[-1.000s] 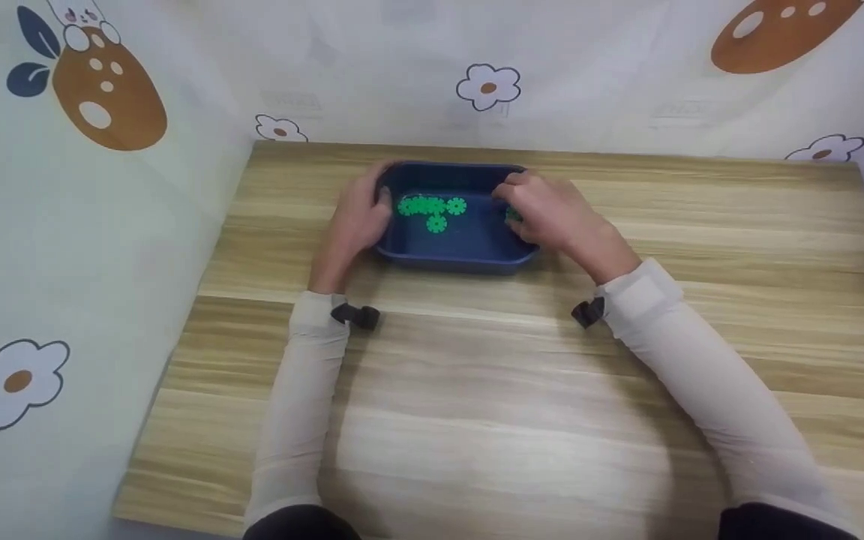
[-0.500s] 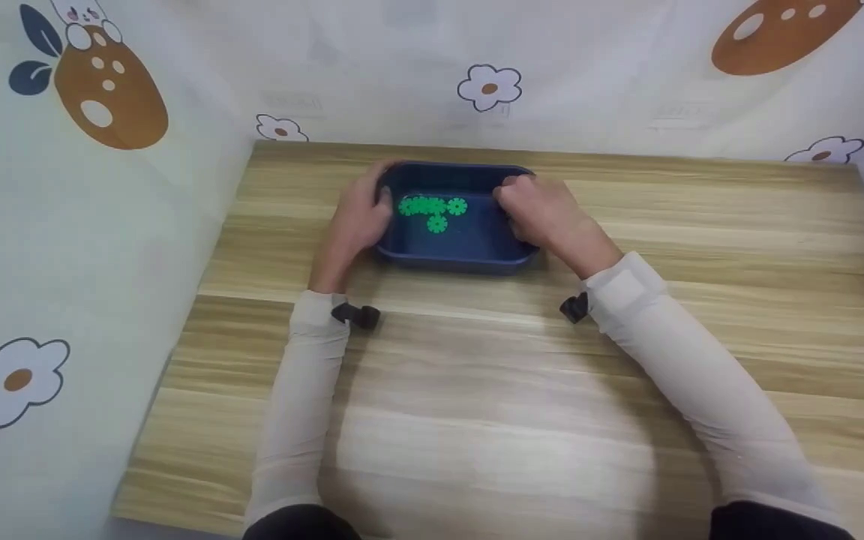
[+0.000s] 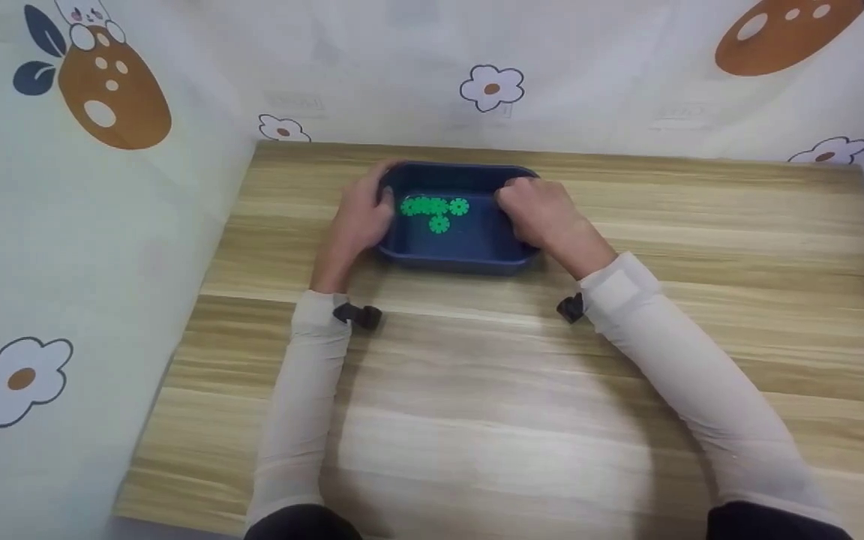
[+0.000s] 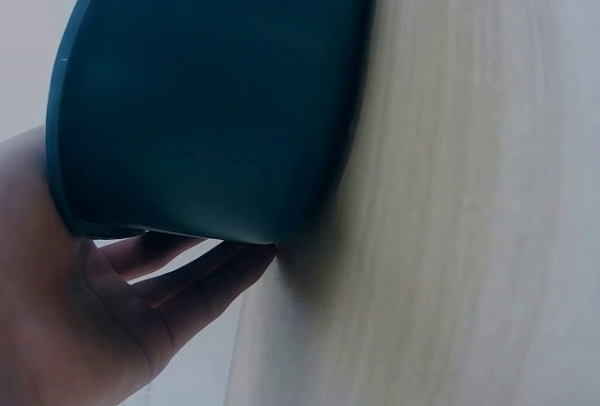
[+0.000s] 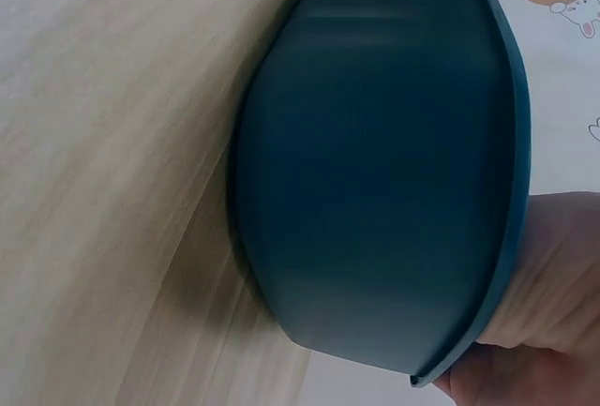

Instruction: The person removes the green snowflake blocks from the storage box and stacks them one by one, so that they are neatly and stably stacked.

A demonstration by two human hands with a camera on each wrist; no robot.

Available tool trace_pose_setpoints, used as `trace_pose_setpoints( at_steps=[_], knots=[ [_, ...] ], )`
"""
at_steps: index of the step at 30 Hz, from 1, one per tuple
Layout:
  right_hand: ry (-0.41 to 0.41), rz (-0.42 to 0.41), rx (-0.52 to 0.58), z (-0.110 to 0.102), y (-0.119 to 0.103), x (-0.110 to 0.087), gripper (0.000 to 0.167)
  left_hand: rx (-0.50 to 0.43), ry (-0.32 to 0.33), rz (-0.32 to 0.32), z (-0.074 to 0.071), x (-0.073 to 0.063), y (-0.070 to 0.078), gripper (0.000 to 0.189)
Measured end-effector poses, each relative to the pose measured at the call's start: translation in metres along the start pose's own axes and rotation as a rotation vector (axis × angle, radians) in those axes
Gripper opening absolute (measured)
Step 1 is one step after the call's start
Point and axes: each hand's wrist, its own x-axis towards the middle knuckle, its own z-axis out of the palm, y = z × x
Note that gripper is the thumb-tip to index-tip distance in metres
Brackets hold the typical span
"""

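Note:
A blue plastic tray (image 3: pixel 453 264) lies near the back of the table, holding several green toothed discs (image 3: pixel 439 223) in its left half. My left hand (image 3: pixel 363 211) grips the tray's left end, the thumb inside the rim; in the left wrist view its fingers (image 4: pixel 202 289) press along the outside wall. At the opposite end, my right hand (image 3: pixel 541 210) reaches over the rim with its fingers bent inside the tray. The fingertips are hidden, and I cannot tell what they hold. In the right wrist view, that hand (image 5: pixel 539 303) shows behind the tray's rim.
The wood-grain table (image 3: pixel 469 390) extends in front of the tray and to both sides. A pale wall (image 3: pixel 597 90) with printed flowers and brown fruit shapes rises right behind it, and another stands at the left. Black wrist cameras (image 3: pixel 361 315) sit on the light sleeves.
My right hand has moved slightly left and its fingers have bent in further, covering a green disc that showed beside them a second ago. The left hand and the tray have stayed put.

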Motion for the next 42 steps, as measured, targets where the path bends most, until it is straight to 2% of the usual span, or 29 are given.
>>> trace_pose_setpoints(
  at_steps=[8,16,25,33,42],
  knots=[
    [0.003,0.009,-0.014,0.002,-0.001,0.002,0.017,0.005,-0.001,0.005,0.000,0.001,-0.001,0.050],
    [0.007,-0.012,-0.013,0.003,0.000,0.002,0.021,-0.001,-0.018,-0.027,0.000,0.001,0.001,0.052],
    [0.024,-0.036,0.043,0.005,0.004,0.004,0.021,0.003,-0.019,-0.041,0.001,0.000,0.002,0.053],
    [0.004,-0.041,0.123,0.004,0.007,0.003,0.030,-0.001,-0.018,-0.036,0.000,0.000,0.002,0.052],
    [0.085,-0.085,0.296,0.003,0.010,-0.004,0.032,0.003,-0.017,-0.038,0.000,-0.001,0.001,0.053]
  ],
)
